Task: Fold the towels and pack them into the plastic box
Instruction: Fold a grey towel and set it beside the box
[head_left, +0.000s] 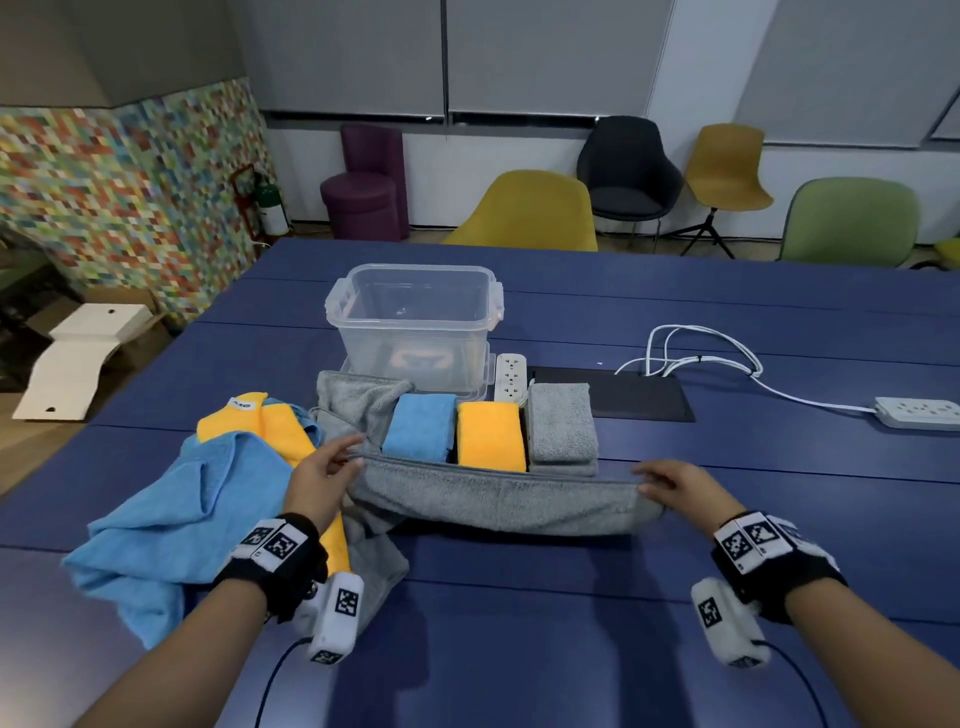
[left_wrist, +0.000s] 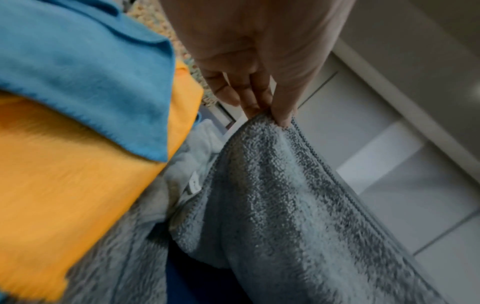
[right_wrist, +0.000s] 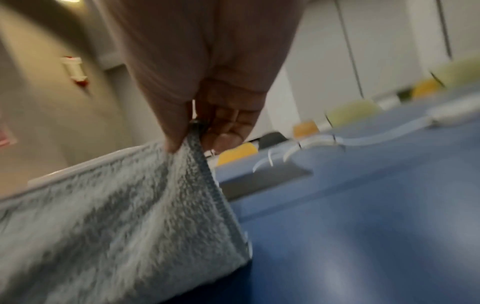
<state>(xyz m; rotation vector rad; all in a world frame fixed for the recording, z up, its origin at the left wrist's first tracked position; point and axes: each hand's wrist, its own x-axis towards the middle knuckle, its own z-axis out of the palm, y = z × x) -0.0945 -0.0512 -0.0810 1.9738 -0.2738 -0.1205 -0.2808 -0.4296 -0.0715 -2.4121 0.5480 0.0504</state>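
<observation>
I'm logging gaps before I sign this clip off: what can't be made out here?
- Head view: the near edges of the folded blue towel, folded orange towel and folded grey towel, hidden behind the grey towel that the left hand and right hand hold up.
- Head view: the orange mark behind the plastic box, too blurred to read.
- Right wrist view: everything is motion-blurred.

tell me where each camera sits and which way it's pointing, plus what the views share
Head: worn on the head, looking forward and down over the blue table at the plastic box; both forearms, left hand and right hand show.
Left wrist: looks along the left hand's fingers pinching the grey towel.
Right wrist: looks along the right hand's fingers pinching that towel's other corner, table beyond.
Shared: all three show the grey towel; head and left wrist share the unfolded blue towel.
</observation>
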